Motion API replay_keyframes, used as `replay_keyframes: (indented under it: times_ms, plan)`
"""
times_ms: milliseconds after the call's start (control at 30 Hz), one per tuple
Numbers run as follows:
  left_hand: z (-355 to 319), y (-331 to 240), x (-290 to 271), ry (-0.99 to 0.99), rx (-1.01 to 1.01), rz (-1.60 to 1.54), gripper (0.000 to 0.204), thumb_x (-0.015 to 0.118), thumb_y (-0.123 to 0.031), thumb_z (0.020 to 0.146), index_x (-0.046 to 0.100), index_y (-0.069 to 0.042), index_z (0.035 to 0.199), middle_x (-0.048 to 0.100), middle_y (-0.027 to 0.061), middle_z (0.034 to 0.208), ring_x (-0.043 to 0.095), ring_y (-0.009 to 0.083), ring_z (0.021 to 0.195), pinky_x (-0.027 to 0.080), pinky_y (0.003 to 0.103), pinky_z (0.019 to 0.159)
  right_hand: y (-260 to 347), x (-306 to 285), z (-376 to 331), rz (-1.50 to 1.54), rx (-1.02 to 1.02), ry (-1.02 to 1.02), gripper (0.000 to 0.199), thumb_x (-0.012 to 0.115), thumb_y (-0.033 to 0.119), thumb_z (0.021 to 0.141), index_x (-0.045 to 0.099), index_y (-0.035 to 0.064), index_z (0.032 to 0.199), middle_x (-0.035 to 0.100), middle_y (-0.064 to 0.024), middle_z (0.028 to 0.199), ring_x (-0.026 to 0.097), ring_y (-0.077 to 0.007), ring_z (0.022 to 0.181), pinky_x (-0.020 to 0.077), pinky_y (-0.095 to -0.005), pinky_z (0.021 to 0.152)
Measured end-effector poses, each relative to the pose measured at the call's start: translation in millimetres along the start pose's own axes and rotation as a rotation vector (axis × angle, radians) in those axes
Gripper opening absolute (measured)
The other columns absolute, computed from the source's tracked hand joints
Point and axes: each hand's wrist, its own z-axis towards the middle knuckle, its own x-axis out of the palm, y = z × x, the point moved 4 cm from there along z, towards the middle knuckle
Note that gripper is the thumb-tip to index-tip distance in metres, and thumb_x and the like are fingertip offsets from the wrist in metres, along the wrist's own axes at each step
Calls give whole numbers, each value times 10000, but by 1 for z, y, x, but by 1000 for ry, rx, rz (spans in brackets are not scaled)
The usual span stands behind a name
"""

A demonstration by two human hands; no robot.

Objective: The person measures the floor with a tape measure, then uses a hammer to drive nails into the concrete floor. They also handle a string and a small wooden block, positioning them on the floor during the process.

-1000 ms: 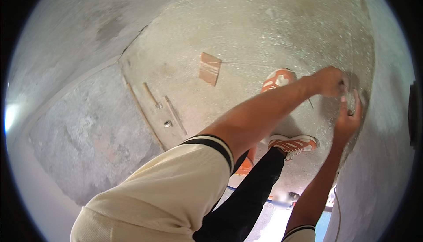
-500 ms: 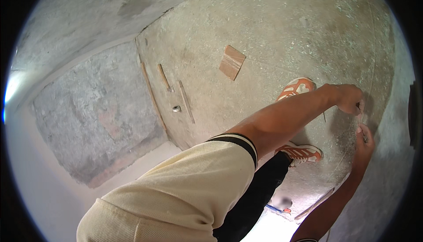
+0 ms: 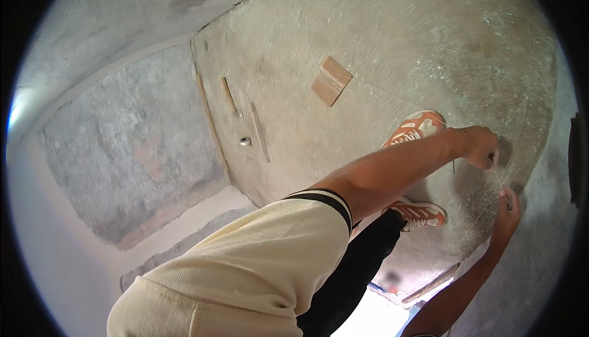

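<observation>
My left hand [image 3: 481, 148] is closed in a pinch on a thin pale string [image 3: 498, 176], which runs from it to my right hand. Just below and to the right, the fingertips of my right hand [image 3: 508, 209] are also pinched together on the string. Another stretch of the string crosses the floor from my left hand to a flat reddish-brown block [image 3: 325, 87], around which several turns are wound. Both hands are above the floor beside the right wall. What lies inside each palm is hidden.
My orange-and-white shoes [image 3: 423, 212] stand on the rough concrete floor [image 3: 392, 36]. Over to the left lie a wooden-handled tool [image 3: 229, 96], a flat strip [image 3: 259, 131], a small grey roll [image 3: 245, 141] and a long wooden stick [image 3: 211, 125] along the wall. A bright opening shows below.
My left hand has moved slightly left and down, and my right hand slightly lower. The string to the block now shows more clearly, and the block has turned and shifted a little right.
</observation>
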Motion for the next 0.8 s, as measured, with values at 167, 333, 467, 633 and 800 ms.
replay_keyframes:
  times_ms: [167,333,467,633,800]
  plan:
    - [-8,-5,18,-37,5,-70,169,727,-170,840,804,-109,977,784,81,951,745,251,926,560,385,826,-2,-5,-7,44,40,-6,329,649,208,1013,694,11,1273,705,-121,1220,631,-233,1159,471,-385,1035]
    - [-20,-11,23,-51,-8,-73,188,723,-160,834,802,-113,997,779,100,965,738,284,935,562,391,836,39,19,-13,249,-53,63,344,678,203,999,691,20,1289,700,-106,1252,613,-214,1188,443,-369,1060]
    - [-13,-13,27,-86,36,-67,195,725,-163,825,803,-121,1000,772,123,964,733,306,928,562,393,830,30,17,-12,259,65,113,337,699,231,993,712,27,1260,710,-95,1236,618,-201,1168,441,-365,1064]
    - [-9,-11,25,-99,154,-195,195,740,-192,846,795,-108,1013,766,145,956,740,273,896,567,391,811,42,18,-18,254,-28,72,427,733,300,966,697,-28,1237,715,-120,1197,628,-203,1146,443,-365,1069]
    - [-11,-24,0,-53,67,-97,140,695,-177,929,786,-117,1017,741,79,905,668,170,832,527,350,792,52,22,-11,375,20,78,367,760,289,948,731,-1,1171,729,-76,1066,651,-149,1022,483,-302,945]
